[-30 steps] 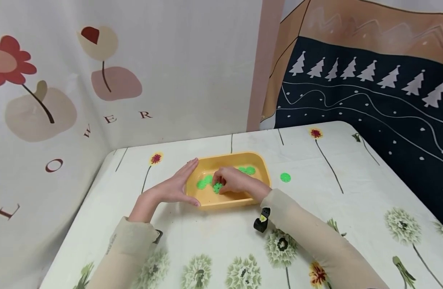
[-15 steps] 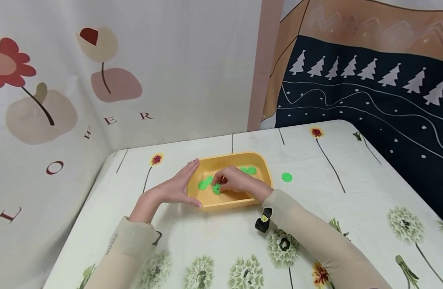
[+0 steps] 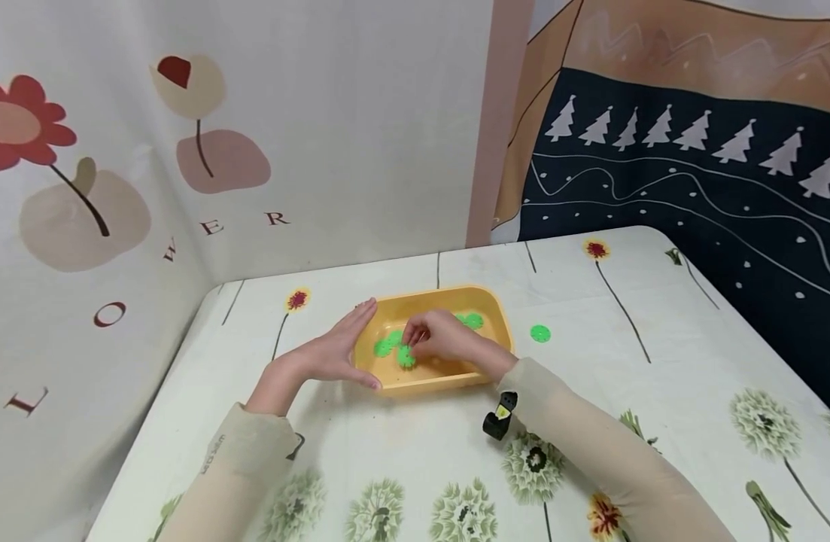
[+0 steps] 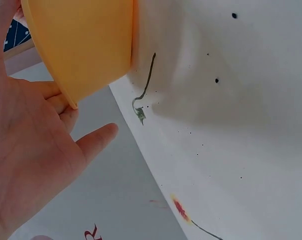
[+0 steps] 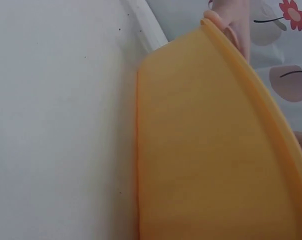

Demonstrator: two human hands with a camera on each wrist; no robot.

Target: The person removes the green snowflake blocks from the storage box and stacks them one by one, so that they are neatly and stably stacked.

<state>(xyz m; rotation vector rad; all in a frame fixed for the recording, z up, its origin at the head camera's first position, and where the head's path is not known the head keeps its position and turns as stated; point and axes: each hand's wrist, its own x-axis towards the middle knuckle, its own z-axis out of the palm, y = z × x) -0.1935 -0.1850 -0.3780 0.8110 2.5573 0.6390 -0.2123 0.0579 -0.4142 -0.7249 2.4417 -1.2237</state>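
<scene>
A yellow plastic tray (image 3: 424,382) stands on the table in the head view, and its outer wall fills much of both wrist views. My left hand (image 3: 329,354) spans the tray's left end, holding its rim between thumb and fingers; one finger sticks out free in the left wrist view. Inside the tray, my right hand (image 3: 440,336) pinches a green notched disc (image 3: 405,358) between thumb and fingers. More green discs (image 3: 385,346) lie to its left, and others (image 3: 473,321) near the far right corner. The right wrist view hides my right fingers behind the tray wall.
One loose green disc (image 3: 539,333) lies on the flowered tablecloth (image 3: 387,444), right of the tray. Behind the table hang a pale printed curtain (image 3: 360,150) and a dark cloth with white trees (image 3: 658,173).
My right fingers have shifted slightly on the green disc, which shows more of its face below them. The left hand stays at the tray's end, and the head view has drifted a little.
</scene>
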